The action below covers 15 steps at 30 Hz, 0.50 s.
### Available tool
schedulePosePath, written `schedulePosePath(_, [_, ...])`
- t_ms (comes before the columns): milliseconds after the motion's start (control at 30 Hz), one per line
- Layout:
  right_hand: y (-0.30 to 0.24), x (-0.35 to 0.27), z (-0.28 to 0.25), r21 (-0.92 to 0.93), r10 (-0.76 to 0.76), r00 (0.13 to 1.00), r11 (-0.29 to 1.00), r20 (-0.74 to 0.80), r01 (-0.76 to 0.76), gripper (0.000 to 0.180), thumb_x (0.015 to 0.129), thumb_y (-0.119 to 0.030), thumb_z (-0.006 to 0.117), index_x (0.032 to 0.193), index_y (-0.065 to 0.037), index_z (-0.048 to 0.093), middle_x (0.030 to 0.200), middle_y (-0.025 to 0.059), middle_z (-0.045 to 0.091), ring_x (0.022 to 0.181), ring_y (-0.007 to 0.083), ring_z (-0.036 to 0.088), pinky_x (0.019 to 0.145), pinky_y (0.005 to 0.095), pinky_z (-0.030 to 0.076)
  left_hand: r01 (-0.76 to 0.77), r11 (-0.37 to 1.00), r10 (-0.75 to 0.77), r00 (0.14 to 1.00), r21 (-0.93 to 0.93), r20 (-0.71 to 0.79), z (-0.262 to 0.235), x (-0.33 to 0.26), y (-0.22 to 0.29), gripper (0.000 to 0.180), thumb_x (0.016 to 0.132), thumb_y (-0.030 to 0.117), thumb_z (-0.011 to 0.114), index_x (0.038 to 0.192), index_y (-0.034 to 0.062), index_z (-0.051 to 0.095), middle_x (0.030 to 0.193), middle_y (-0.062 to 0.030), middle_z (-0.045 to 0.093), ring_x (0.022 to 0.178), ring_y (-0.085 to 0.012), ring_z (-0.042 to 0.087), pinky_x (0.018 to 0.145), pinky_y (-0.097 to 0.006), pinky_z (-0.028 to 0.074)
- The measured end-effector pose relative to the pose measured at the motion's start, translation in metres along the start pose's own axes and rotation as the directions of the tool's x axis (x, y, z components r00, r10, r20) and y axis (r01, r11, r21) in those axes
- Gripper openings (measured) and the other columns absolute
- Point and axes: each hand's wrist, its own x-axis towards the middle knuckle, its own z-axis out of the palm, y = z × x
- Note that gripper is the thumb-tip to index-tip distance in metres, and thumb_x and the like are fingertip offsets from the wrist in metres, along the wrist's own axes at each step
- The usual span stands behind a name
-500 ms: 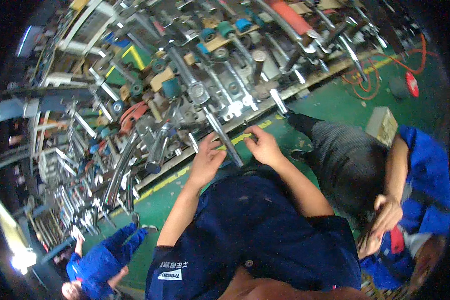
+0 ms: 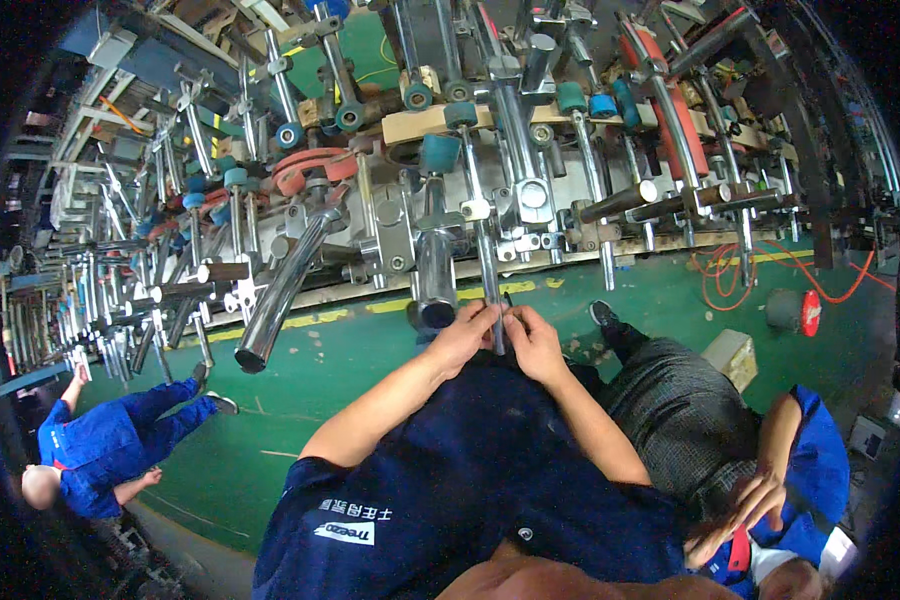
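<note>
A slim chrome rod (image 2: 486, 258) points down from the rack of metal clamps toward my body. On its near end my left hand (image 2: 462, 338) is closed, thumb and fingertips against the metal. My right hand (image 2: 536, 346) sits just right of that rod end with its fingers curled in. A small dark tip shows by its forefinger; whether it holds that piece or the rod is hard to make out. Left of my hands hangs a thick chrome tube (image 2: 436, 275). A clamp block (image 2: 533, 200) with a round face is above them.
Another thick chrome tube (image 2: 288, 290) juts out at the left. Teal rollers (image 2: 441, 153) and red parts (image 2: 315, 165) fill the rack. At right, a co-worker in blue (image 2: 815, 450) sits close, near a pale box (image 2: 730, 358) and an orange hose (image 2: 718, 290). Another person (image 2: 120, 440) is at far left.
My hands, apart with fingers spread on either side of the rod, have come together at its near end and closed. The view has turned, so the rack lies more level.
</note>
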Motion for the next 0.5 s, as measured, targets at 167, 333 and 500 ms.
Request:
schedulePosePath(167, [0.007, -0.006, 0.009, 0.018, -0.015, 0.998, 1.0, -0.057, 0.016, 0.024, 0.102, -0.025, 0.058, 0.107, -0.002, 0.064, 0.084, 0.0167, 0.069, 0.076, 0.0275, 0.067, 0.073, 0.0369, 0.053, -0.018, 0.998, 0.011, 0.993, 0.056, 0.115, -0.012, 0.003, -0.006, 0.033, 0.107, 0.03, 0.053, 0.126, 0.0038, 0.059, 0.11, -0.0048, 0.064, 0.098, -0.0156, 0.063, 0.081, -0.032, 0.054])
schedulePosePath(333, [-0.005, -0.008, 0.024, -0.026, 0.04, 0.998, 0.999, -0.056, -0.041, 0.027, 0.1, -0.028, 0.062, 0.105, -0.003, 0.065, 0.08, 0.0174, 0.068, 0.07, 0.03, 0.065, 0.067, 0.0387, 0.051, -0.039, 0.985, 0.028, 0.997, 0.165, 0.065, -0.025, -0.013, 0.013, 0.031, 0.103, 0.027, 0.059, 0.124, 0.0046, 0.059, 0.11, -0.0048, 0.066, 0.096, -0.0156, 0.065, 0.079, -0.032, 0.054])
schedulePosePath(500, [-0.022, -0.015, 0.036, -0.097, 0.081, 0.993, 0.991, -0.09, -0.09, 0.03, 0.097, -0.031, 0.067, 0.105, -0.003, 0.065, 0.076, 0.0142, 0.065, 0.064, 0.024, 0.06, 0.062, 0.0375, 0.049, -0.237, 0.803, 0.336, 0.938, 0.547, -0.087, -0.049, -0.044, 0.039, 0.039, 0.097, 0.02, 0.067, 0.132, 0.0054, 0.058, 0.113, -0.0109, 0.07, 0.096, -0.0188, 0.069, 0.08, -0.034, 0.053])
